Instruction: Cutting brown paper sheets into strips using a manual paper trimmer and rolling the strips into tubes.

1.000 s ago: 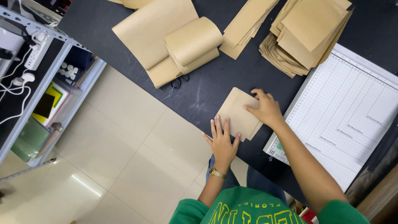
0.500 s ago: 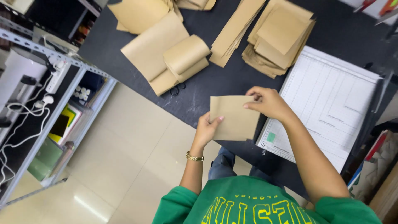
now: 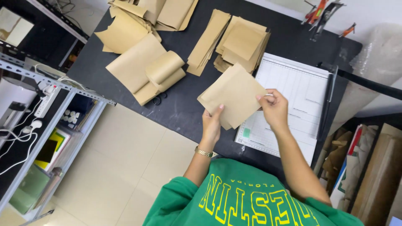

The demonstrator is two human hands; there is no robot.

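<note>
Brown paper sheet (image 3: 234, 96) now lifted clear off the dark table (image 3: 289, 37), no longer pressed flat. Left hand (image 3: 211, 125) and right hand (image 3: 274, 109) both pinching edges, above the paper cutter (image 3: 293, 88).

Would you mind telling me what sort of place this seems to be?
Probably a small packing or paper-cutting workshop: stacks of cut kraft paper on a dark worktable, a paper trimmer, and metal shelving alongside.
</note>
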